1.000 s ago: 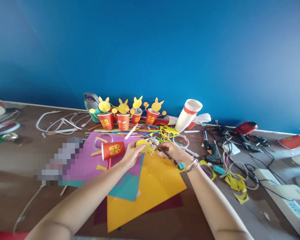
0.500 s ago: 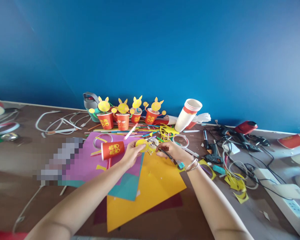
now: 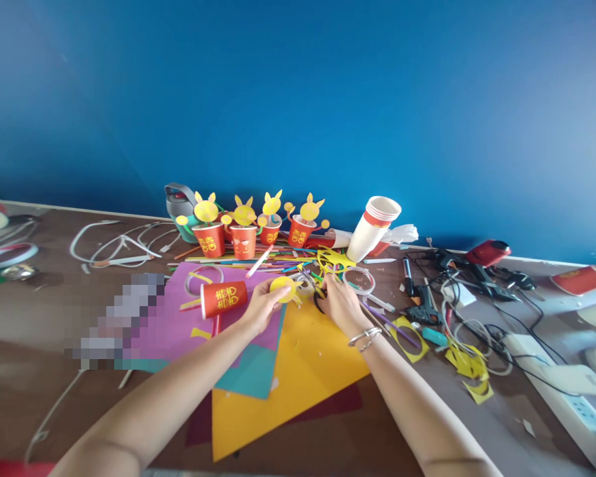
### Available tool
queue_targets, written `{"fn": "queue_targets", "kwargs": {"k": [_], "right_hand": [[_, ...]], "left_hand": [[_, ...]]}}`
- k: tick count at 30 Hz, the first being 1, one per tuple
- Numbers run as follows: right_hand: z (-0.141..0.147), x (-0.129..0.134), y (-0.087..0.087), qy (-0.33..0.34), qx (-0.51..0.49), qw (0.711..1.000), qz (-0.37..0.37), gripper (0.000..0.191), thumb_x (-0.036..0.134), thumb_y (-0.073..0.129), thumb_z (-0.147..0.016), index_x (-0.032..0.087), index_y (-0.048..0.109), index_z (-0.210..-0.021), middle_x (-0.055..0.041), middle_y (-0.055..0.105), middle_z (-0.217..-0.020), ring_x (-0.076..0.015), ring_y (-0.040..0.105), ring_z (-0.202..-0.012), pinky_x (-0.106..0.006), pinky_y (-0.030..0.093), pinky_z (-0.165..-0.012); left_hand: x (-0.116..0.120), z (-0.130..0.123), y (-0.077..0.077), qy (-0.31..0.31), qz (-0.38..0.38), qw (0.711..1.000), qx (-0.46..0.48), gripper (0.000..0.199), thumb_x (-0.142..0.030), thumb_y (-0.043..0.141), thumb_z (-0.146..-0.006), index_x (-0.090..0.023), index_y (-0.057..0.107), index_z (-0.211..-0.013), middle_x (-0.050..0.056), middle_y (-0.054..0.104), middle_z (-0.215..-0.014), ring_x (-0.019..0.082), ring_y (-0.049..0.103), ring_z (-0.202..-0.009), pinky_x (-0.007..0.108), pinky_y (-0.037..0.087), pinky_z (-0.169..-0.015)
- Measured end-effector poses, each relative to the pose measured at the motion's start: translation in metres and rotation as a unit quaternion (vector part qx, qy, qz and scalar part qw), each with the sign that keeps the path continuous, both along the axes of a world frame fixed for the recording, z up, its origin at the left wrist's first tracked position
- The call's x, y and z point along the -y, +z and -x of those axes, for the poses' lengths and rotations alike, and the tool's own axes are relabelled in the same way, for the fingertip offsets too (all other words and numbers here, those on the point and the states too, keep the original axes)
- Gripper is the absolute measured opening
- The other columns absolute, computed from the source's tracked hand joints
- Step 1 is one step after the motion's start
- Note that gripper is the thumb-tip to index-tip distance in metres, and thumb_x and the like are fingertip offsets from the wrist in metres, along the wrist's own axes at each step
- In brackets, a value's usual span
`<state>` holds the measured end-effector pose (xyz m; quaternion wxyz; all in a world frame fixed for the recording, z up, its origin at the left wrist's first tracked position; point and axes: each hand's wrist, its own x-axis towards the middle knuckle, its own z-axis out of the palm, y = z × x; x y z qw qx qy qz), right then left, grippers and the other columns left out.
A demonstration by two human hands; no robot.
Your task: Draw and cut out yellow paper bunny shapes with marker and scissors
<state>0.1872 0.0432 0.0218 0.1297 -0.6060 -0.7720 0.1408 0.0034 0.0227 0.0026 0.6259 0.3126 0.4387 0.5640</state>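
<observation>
My left hand (image 3: 262, 305) pinches a yellow paper cutout (image 3: 281, 289), round with pointed ears on its right side. My right hand (image 3: 340, 303) is closed on a pair of dark-handled scissors (image 3: 319, 301), just right of the cutout and apart from it; the blades are hard to make out. Beside my left hand a red paper cup (image 3: 224, 299) with gold characters lies on its side over purple paper (image 3: 151, 331). Under both hands spreads a large orange-yellow sheet (image 3: 298, 391). A roll of clear tape (image 3: 359, 281) lies behind my right hand.
Several red cups with yellow rabbit heads, one a front cup (image 3: 244, 243), stand by the blue wall. A leaning stack of white cups (image 3: 369, 232) is right of them. Glue guns (image 3: 422, 308), cables, yellow scraps (image 3: 467, 363) and a power strip (image 3: 561, 391) lie right.
My right wrist has swung left and my right hand has turned, taking the scissors away from the cutout's ears. My left hand stays nearly still with the cutout.
</observation>
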Motion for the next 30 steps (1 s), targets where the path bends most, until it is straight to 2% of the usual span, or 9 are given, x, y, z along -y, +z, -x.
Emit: {"fn": "queue_targets", "kwargs": {"k": [3, 7, 13, 17, 21, 23, 26, 28, 30], "right_hand": [[0.003, 0.001, -0.006, -0.01, 0.032, 0.999, -0.01, 0.024, 0.029, 0.064, -0.071, 0.015, 0.055, -0.089, -0.01, 0.062, -0.078, -0.0216, 0.057, -0.071, -0.028, 0.033, -0.058], [-0.002, -0.003, -0.01, -0.009, -0.039, 0.999, 0.031, 0.022, 0.031, 0.064, -0.068, 0.018, 0.055, -0.084, -0.0012, 0.057, -0.063, -0.0161, 0.052, -0.059, -0.025, 0.032, -0.056], [-0.009, -0.006, -0.011, 0.008, -0.086, 0.996, 0.031, 0.024, 0.03, 0.066, -0.062, 0.018, 0.054, -0.08, 0.0026, 0.051, -0.06, -0.0122, 0.044, -0.055, -0.022, 0.029, -0.053], [-0.007, -0.004, -0.011, 0.009, -0.101, 0.995, 0.025, 0.019, 0.028, 0.064, -0.063, 0.019, 0.054, -0.076, 0.0051, 0.046, -0.055, -0.0112, 0.038, -0.052, -0.022, 0.026, -0.051], [-0.007, -0.005, -0.007, 0.04, -0.147, 0.986, 0.064, 0.016, 0.025, 0.064, -0.064, 0.019, 0.057, -0.077, 0.0053, 0.048, -0.054, -0.0107, 0.039, -0.051, -0.022, 0.027, -0.051], [-0.005, -0.006, -0.003, 0.044, -0.201, 0.975, 0.083, 0.01, 0.028, 0.06, -0.07, 0.018, 0.059, -0.074, 0.0032, 0.049, -0.054, -0.0106, 0.04, -0.05, -0.023, 0.028, -0.05], [0.001, -0.005, 0.004, 0.019, -0.347, 0.928, 0.137, 0.028, 0.042, 0.053, -0.079, 0.016, 0.063, -0.074, 0.0006, 0.051, -0.056, -0.0093, 0.037, -0.047, -0.023, 0.026, -0.044], [0.006, -0.003, 0.006, 0.02, -0.417, 0.891, 0.18, 0.036, 0.049, 0.054, -0.079, 0.016, 0.066, -0.078, 0.0003, 0.053, -0.059, -0.0085, 0.037, -0.047, -0.023, 0.026, -0.043], [0.01, 0.0, 0.006, 0.038, -0.447, 0.873, 0.192, 0.034, 0.048, 0.059, -0.075, 0.015, 0.066, -0.078, 0.0005, 0.054, -0.062, -0.0085, 0.04, -0.052, -0.022, 0.03, -0.047]], "left_hand": [[0.001, 0.0, -0.001, -0.009, -0.001, 1.0, -0.005, 0.031, -0.029, 0.079, -0.055, -0.011, 0.066, -0.078, -0.003, 0.055, -0.053, 0.001, 0.03, -0.04, 0.018, 0.015, -0.038], [0.001, 0.0, -0.003, -0.021, -0.005, 1.0, -0.014, 0.029, -0.03, 0.078, -0.057, -0.011, 0.066, -0.076, -0.003, 0.055, -0.054, 0.001, 0.03, -0.04, 0.018, 0.016, -0.038], [0.003, -0.002, -0.004, -0.03, 0.009, 0.999, -0.039, 0.03, -0.033, 0.076, -0.06, -0.013, 0.065, -0.08, -0.003, 0.057, -0.056, 0.001, 0.032, -0.038, 0.017, 0.018, -0.036], [0.007, -0.003, 0.0, -0.058, 0.009, 0.997, -0.045, 0.032, -0.038, 0.073, -0.064, -0.016, 0.06, -0.084, -0.003, 0.061, -0.06, 0.004, 0.043, -0.037, 0.017, 0.024, -0.034], [0.01, -0.004, 0.003, -0.074, -0.007, 0.996, -0.049, 0.033, -0.039, 0.072, -0.066, -0.017, 0.057, -0.085, -0.001, 0.064, -0.066, 0.007, 0.051, -0.043, 0.018, 0.033, -0.038], [0.011, -0.005, 0.003, -0.071, -0.018, 0.995, -0.062, 0.033, -0.039, 0.072, -0.067, -0.016, 0.057, -0.085, -0.001, 0.064, -0.067, 0.008, 0.052, -0.045, 0.019, 0.035, -0.039], [0.011, -0.006, 0.004, -0.071, -0.03, 0.994, -0.083, 0.033, -0.04, 0.071, -0.068, -0.015, 0.057, -0.084, 0.0, 0.063, -0.065, 0.009, 0.054, -0.045, 0.019, 0.037, -0.04], [0.012, -0.007, 0.004, -0.078, -0.035, 0.992, -0.089, 0.033, -0.04, 0.071, -0.068, -0.015, 0.055, -0.083, 0.0, 0.063, -0.065, 0.01, 0.056, -0.045, 0.02, 0.038, -0.04], [0.013, -0.007, 0.005, -0.086, -0.034, 0.992, -0.092, 0.035, -0.04, 0.072, -0.066, -0.015, 0.054, -0.083, 0.0, 0.064, -0.065, 0.011, 0.058, -0.046, 0.02, 0.04, -0.041]]}}
